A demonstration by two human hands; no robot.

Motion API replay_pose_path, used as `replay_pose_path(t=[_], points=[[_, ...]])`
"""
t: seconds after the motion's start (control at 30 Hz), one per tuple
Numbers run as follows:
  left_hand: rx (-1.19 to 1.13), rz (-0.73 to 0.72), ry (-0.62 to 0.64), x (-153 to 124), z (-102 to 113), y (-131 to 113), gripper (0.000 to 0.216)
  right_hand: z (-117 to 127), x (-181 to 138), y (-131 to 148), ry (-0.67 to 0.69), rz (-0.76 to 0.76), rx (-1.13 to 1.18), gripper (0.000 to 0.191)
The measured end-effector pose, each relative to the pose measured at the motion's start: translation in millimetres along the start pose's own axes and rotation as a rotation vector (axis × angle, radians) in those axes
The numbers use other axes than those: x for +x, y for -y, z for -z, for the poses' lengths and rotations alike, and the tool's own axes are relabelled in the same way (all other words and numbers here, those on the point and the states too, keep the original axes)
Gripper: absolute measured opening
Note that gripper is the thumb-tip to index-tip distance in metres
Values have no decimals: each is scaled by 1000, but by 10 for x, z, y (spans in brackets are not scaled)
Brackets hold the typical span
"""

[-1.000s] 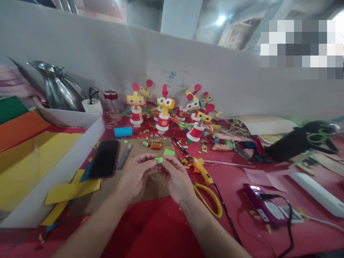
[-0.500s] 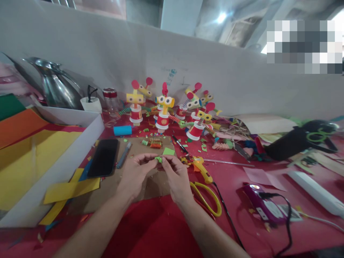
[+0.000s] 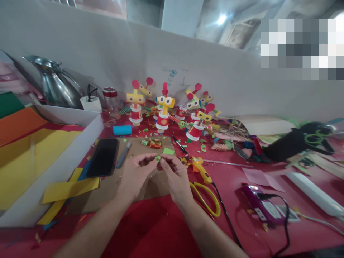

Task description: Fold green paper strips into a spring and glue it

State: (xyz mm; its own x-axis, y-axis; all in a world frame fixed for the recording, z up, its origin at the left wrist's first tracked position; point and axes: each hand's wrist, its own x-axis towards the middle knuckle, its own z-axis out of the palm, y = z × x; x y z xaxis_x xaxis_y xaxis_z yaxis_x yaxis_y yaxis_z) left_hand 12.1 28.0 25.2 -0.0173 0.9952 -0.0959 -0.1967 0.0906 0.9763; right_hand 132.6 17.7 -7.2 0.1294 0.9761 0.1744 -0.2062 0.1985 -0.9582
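Between my fingertips is a small light green piece of folded paper (image 3: 157,158). My left hand (image 3: 137,173) pinches it from the left, and my right hand (image 3: 176,175) pinches it from the right. Both hands hover over a brown cardboard sheet (image 3: 153,186). Just beyond them lie a flat green paper square (image 3: 168,151) and an orange and green folded paper spring (image 3: 155,143). A yellow glue gun (image 3: 202,170) rests to the right of my right hand, and a grey marker (image 3: 123,154) lies left of my left hand.
Several paper robot figures (image 3: 163,118) stand by the wall. On the left are a black phone (image 3: 103,157), yellow strips (image 3: 71,190) and a white box (image 3: 53,181) of coloured paper. Yellow-handled scissors (image 3: 205,199), a purple corded device (image 3: 262,206) and a white power strip (image 3: 313,193) lie right.
The green paper has turned slightly between my fingers. Both hands stay in nearly the same place; the view has shifted a little.
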Motion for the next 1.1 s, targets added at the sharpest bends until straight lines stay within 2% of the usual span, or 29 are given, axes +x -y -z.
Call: replay_pose_path(t=[0.2, 0.4, 0.6, 0.77, 0.97, 1.1], points=[[106, -55, 26, -10, 19, 25, 27, 9, 8, 10, -21, 32, -31, 14], [61, -53, 62, -27, 11, -3, 31, 26, 20, 16, -35, 35, -55, 13], [141, -86, 55, 6, 35, 22, 25, 27, 12, 46, -38, 43, -115, 12], [151, -161, 159, 53, 77, 15, 36, 64, 45, 85, 10, 29, -85, 18], [117, -223, 179, 54, 112, -61, 46, 129, 80, 189, 112, 244, -326, 16], [303, -303, 184, 90, 164, -49, 45, 135, 69, 143, 90, 362, -459, 18]])
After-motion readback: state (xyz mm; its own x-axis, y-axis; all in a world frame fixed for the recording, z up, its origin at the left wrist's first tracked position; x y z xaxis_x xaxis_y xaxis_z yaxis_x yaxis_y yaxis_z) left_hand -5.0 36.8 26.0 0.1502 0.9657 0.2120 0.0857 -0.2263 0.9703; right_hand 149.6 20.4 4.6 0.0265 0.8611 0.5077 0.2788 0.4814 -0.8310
